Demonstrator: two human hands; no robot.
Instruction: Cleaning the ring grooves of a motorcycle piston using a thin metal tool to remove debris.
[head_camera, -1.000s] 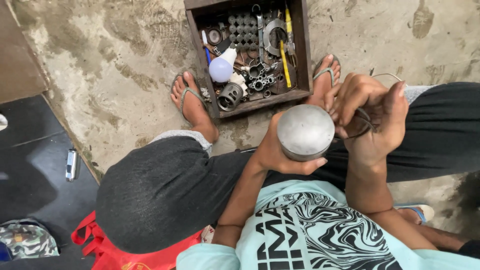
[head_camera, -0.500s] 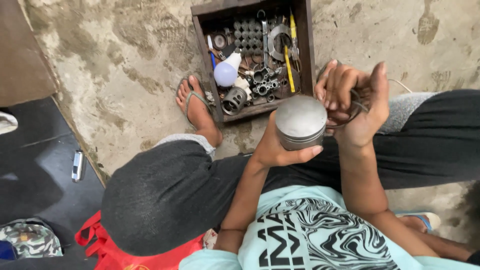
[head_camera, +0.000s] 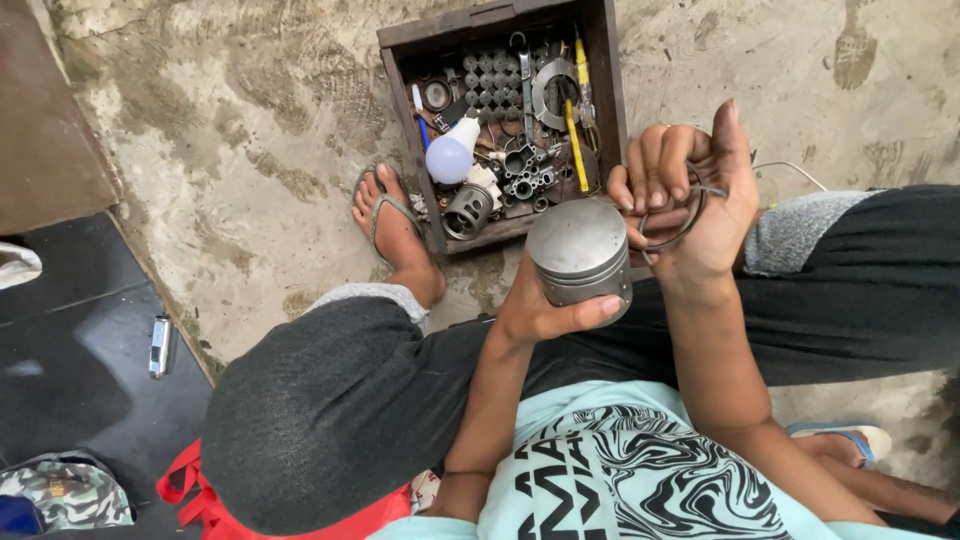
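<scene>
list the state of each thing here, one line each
piston: upright, crown up, gripped from below by the left hand
thin metal ring: loose, off the piston, pinched in the right hand
wooden toolbox: open, crammed with parts and tools
light bulb: unlit, lying in the toolbox

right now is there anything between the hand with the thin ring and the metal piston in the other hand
Nothing visible. The left hand holds the grey piston upright, its flat crown bare. The right hand holds the thin metal ring just beside it, with only open air between ring and piston.
</scene>
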